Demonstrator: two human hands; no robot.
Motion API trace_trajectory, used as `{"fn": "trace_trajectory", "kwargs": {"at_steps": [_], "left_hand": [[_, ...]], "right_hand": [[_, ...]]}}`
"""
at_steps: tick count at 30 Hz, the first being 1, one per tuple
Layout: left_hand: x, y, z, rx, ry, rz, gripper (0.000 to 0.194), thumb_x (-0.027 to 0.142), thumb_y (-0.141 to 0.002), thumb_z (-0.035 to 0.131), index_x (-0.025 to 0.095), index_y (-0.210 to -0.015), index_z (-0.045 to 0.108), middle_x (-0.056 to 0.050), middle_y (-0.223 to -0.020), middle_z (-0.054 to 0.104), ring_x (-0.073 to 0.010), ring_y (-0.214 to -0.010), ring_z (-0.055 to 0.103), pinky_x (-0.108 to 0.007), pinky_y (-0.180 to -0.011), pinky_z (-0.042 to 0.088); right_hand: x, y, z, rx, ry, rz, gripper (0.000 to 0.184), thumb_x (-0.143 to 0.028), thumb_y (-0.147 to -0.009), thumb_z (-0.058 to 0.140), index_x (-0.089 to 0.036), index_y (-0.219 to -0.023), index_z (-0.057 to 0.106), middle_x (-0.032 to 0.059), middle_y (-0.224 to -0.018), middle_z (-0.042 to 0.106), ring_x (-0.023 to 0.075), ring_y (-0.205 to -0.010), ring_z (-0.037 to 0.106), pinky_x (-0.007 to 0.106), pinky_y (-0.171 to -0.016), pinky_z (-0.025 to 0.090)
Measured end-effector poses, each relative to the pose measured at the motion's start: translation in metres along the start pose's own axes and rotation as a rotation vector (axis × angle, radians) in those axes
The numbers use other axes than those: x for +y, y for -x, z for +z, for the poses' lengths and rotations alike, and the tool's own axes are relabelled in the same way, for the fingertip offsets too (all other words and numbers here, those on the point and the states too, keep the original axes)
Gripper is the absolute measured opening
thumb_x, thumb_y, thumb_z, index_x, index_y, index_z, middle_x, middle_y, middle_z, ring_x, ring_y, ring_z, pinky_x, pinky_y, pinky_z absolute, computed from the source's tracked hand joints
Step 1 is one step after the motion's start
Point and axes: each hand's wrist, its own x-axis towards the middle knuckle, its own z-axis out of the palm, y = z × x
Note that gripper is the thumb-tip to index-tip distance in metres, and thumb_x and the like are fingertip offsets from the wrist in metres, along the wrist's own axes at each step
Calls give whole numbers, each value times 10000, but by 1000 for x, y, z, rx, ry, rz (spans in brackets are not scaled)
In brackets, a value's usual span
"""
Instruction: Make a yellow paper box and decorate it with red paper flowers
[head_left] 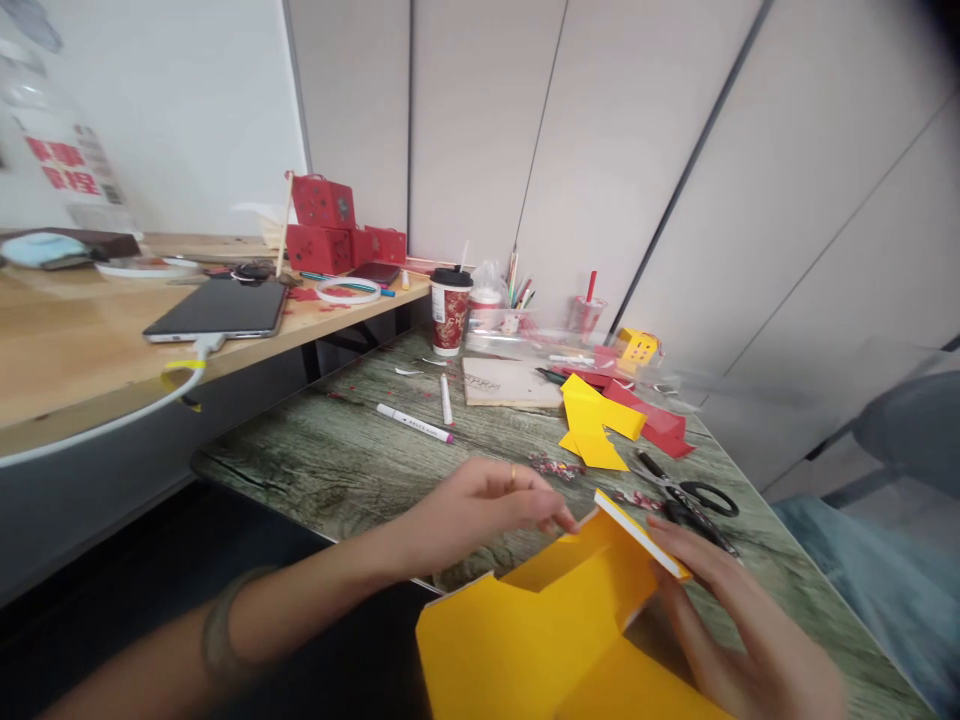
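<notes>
Holding yellow box [517, 640], cut off below, right hand [750, 620] clasping flap [641, 535], left hand [502, 495] grip unclear

Grey-green wood-grain table [330, 430]: scissors [684, 490], purple-ended marker [414, 423], lidded cup [451, 318], pale board [510, 387].

Clear bottle [69, 170]: large red Chinese characters in two rows, too blurred to read surely; small print beside them illegible. Red patterned paper cup [452, 322]: pale letters, apparently "CH", rest unclear; white sticker [438, 303] with print too small. White marker [415, 423]: dark lettering along barrel, unreadable. Pale board [510, 384]: faint dark lettering, indistinct.
</notes>
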Motion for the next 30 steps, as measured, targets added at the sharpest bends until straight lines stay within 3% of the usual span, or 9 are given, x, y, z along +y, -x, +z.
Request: {"fn": "trace_trajectory", "kwargs": {"at_steps": [1,3,7,10,15,19,22,25,30], "left_hand": [[2,-8,3,1,-13,-107,395,449,-834,480,103,-891,662,-100,-913,685,-139,-779,603,-255,-733,471],[6,-22,10,-118,-72,-213,352,423,-801,534,104,-815,680,-73,-824,683,-108,-674,560,-213,-625,441],[11,-45,21,-185,19,-111,206,293,-780,584,113,-841,662,-7,-766,628,-74,-676,524,-178,-642,406],[17,-55,20,-135,-146,9,170,233,-808,536,104,-789,645,15,-693,590,-72,-630,491,-180,-601,374],[32,-52,8,-71,-911,219,231,215,-851,431,140,-718,604,-1,-670,590,-131,-640,512,-235,-572,346],[35,-40,6,-216,-1251,439,190,84,-813,429,153,-864,599,-34,-838,646,-180,-820,553,-321,-780,384],[32,-34,8,-228,-1251,524,216,64,-835,406,153,-918,584,-28,-899,645,-171,-871,539,-356,-883,344],[28,-33,10,-127,-1120,473,214,211,-899,404,143,-824,592,-21,-795,633,-152,-790,528,-298,-801,384],[28,-30,16,22,-791,390,115,237,-847,532,148,-819,599,-1,-783,618,-107,-755,538,-203,-686,392]], "right_hand": [[-1,-1,1,41,63,-35,279,-208,-842,479,-219,-1114,541,31,-1049,666,166,-871,660,249,-814,495],[-3,-2,4,101,209,-127,398,-204,-844,468,-185,-1242,470,48,-1034,677,171,-819,673,249,-768,500],[-14,-4,13,181,386,-260,612,-175,-802,541,-147,-1375,327,58,-1039,681,181,-787,682,261,-710,499],[-24,-5,13,177,307,-182,606,-150,-774,598,-134,-1339,379,94,-1119,640,211,-897,656,298,-810,476],[-33,-11,-8,128,-49,11,348,-167,-819,539,-213,-1164,526,48,-1151,603,180,-1011,582,300,-921,420],[-28,-24,-21,207,-113,249,325,-277,-822,544,-219,-1142,542,59,-1151,578,209,-1052,536,352,-958,387],[-21,-31,-21,50,-236,201,189,-324,-805,562,-264,-978,607,19,-1016,628,169,-905,600,255,-778,491],[-18,-32,-19,-26,-375,217,94,-282,-800,573,-283,-882,618,-16,-916,647,126,-779,620,179,-646,504],[-21,-29,-15,-12,-456,250,45,-249,-792,578,-279,-825,586,-24,-907,611,113,-838,591,167,-734,480]]}}
